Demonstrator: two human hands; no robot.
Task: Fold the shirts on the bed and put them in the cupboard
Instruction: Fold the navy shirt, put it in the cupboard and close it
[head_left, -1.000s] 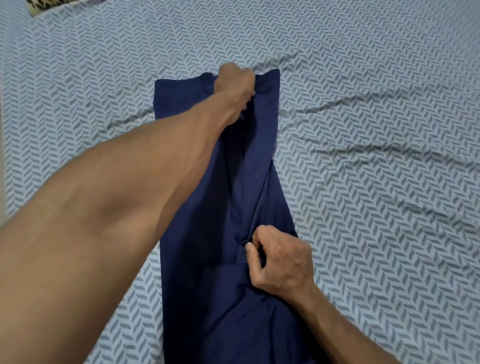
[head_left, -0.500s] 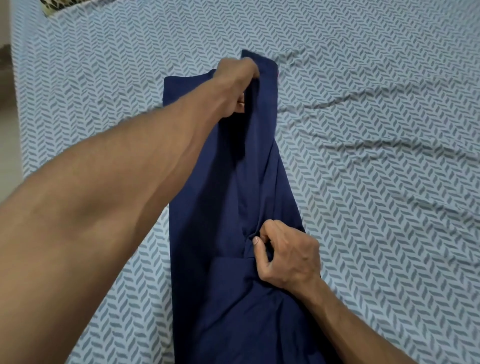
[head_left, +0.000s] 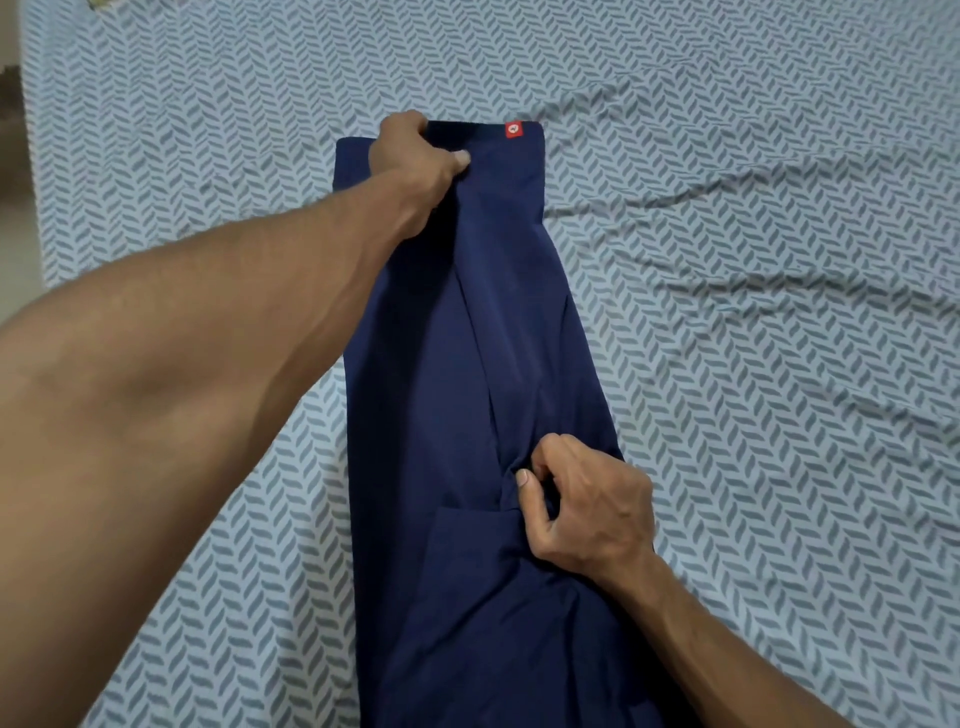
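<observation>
Looking down from the head camera, we saw the navy shirt (head_left: 452, 364) lengthwise on the bed sheet (head_left: 753, 260); our left hand (head_left: 415, 161) gripped its far edge, our right hand (head_left: 587, 509) pinched a mid-fold.

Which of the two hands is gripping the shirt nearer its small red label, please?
The left hand, at the shirt's far end beside the red label.

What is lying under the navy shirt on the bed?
Under the navy shirt only the patterned bedsheet shows, all around its edges. The left hand and right hand grip the shirt on top. Anything between shirt and sheet is covered.
</observation>
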